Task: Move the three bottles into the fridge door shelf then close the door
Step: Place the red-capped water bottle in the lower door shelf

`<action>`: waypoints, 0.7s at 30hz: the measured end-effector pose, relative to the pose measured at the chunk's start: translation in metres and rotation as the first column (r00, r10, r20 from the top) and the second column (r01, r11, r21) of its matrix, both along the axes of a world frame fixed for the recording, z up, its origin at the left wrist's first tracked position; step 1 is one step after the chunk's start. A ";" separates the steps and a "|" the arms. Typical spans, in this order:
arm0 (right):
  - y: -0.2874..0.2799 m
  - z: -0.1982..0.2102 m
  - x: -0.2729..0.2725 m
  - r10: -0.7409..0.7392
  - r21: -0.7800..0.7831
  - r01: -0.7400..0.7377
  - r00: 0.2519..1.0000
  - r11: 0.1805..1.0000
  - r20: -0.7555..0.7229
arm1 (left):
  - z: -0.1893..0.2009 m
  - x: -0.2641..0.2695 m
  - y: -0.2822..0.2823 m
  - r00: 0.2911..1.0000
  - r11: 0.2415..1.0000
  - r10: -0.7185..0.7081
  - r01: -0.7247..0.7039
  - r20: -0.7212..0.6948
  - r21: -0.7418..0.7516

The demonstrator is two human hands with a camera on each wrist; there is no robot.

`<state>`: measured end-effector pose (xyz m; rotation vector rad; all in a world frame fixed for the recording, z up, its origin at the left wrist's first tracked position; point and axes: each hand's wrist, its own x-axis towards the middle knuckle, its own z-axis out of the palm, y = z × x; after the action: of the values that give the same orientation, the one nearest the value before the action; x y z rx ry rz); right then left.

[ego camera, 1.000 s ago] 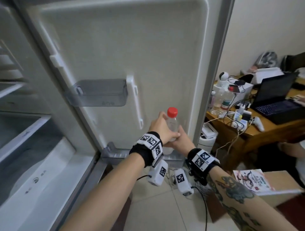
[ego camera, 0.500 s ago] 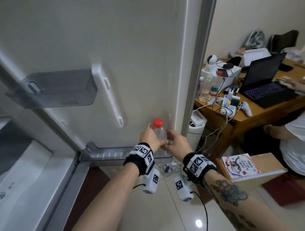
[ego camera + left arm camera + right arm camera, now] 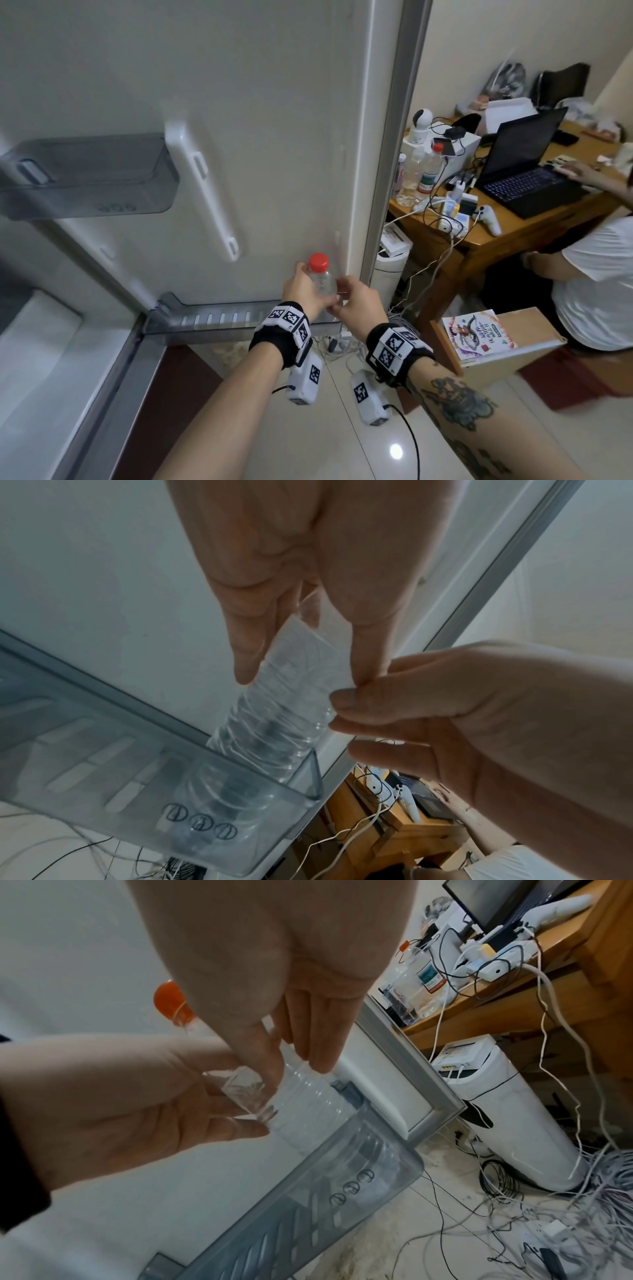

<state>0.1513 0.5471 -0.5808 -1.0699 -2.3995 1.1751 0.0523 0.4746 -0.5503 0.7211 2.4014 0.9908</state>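
A clear bottle point(image 3: 321, 281) with a red cap stands upright at the right end of the fridge door's lower shelf point(image 3: 219, 319). In the left wrist view the bottle point(image 3: 284, 710) has its lower part inside the transparent shelf point(image 3: 120, 772). My left hand point(image 3: 308, 291) grips its body from the left. My right hand point(image 3: 342, 301) pinches it from the right, thumb and fingers on the ribbed bottle point(image 3: 308, 1096) just above the shelf wall point(image 3: 342, 1191). Two more bottles point(image 3: 419, 173) stand on the wooden desk to the right.
The open fridge door carries an upper grey shelf point(image 3: 85, 178) and a white bracket point(image 3: 205, 192). The fridge interior point(image 3: 34, 359) is at left. Right of the door are a white bin point(image 3: 390, 274), tangled cables on the floor point(image 3: 548, 1191), a cluttered desk with a laptop point(image 3: 527, 171), and a seated person point(image 3: 596, 274).
Both hands have lowered the bottle along the door until its base went into the right end of the lower shelf. My view has swung down and right.
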 end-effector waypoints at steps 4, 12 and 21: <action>0.005 -0.005 0.006 -0.018 -0.037 0.019 1.000 0.999 0.021 | -0.003 0.000 -0.003 0.997 0.997 -0.073 0.074 0.019 -0.015; 0.000 0.001 0.015 0.037 -0.038 -0.032 0.993 0.999 0.116 | 0.003 -0.006 -0.017 0.990 0.987 -0.137 0.138 0.010 -0.078; -0.045 0.051 0.013 0.099 0.019 -0.107 0.969 0.994 0.227 | 0.054 -0.005 -0.076 0.983 0.982 -0.173 0.166 -0.068 -0.094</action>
<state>0.1644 0.5018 -0.5298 -1.1366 -2.6672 1.0957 0.0468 0.3984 -0.4965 0.9290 2.3843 0.7970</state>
